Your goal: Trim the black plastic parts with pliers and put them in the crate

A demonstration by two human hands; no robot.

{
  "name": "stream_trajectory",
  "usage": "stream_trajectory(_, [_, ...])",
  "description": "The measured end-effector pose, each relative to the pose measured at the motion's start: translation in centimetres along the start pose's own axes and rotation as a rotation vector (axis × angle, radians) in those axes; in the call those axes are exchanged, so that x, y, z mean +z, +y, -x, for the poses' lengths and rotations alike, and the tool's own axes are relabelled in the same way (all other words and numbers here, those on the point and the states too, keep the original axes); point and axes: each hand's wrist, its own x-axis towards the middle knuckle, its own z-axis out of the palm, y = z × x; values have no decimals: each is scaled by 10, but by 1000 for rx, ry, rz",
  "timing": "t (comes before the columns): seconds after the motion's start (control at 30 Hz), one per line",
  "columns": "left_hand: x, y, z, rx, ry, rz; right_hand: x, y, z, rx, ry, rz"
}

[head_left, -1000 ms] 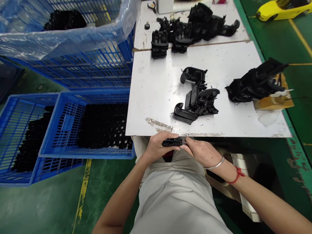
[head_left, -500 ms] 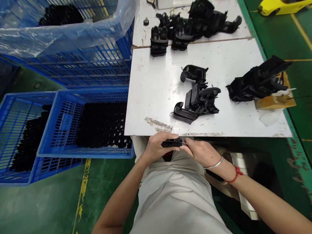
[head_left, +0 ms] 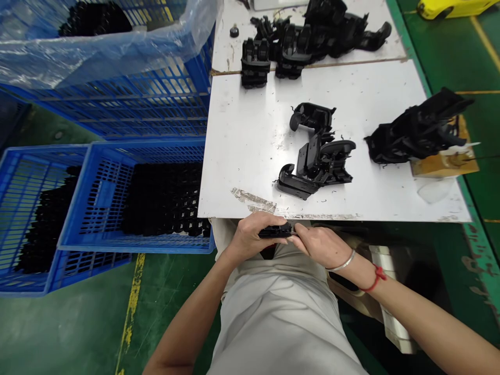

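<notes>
One black plastic part (head_left: pixel 276 230) sits just off the near edge of the white table (head_left: pixel 242 156), I notice, lengthwise between both hands: the left hand (head_left: pixel 247 235) grips its left end; the right hand (head_left: pixel 322 246), curled around apparently a slim tool (head_left: pixel 294 233), meets the other.

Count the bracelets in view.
2: a silver bangle nearest the right hand, and a red cord bracelet farther from it. The left wrist shows bare; none seem hidden.

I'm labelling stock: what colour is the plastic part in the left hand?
Black plastic part, best in head view.
</notes>
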Motion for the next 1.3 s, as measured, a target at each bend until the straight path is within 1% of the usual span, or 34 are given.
stream_trajectory(0.1, [0,0,0,2,2,-16,0,-1,0,-10,51,7])
stream_trajectory(0.23, [1,0,0,12,6,0,-2,-2,2,5,172,18])
stream_trajectory(0.37, [0,0,1,25,8,18,-5,-2,3,15,209,32])
stream_trajectory(0.67, [1,-2,1,56,25,17,-3,-1,3,1,172,52])
stream_trajectory(0.87, [2,-2,0,72,14,11,-2,-2,2,-21,176,73])
stream_trajectory(1.0, [2,-3,-1,89,15,9,0,0,2,-26,121,52])
stream_trajectory(1.17, [1,-4,-1,82,14,20,2,2,-1,-48,6,-22])
stream_trajectory(1.3, [0,-4,-1,85,6,30,3,3,-2,-77,1,-54])
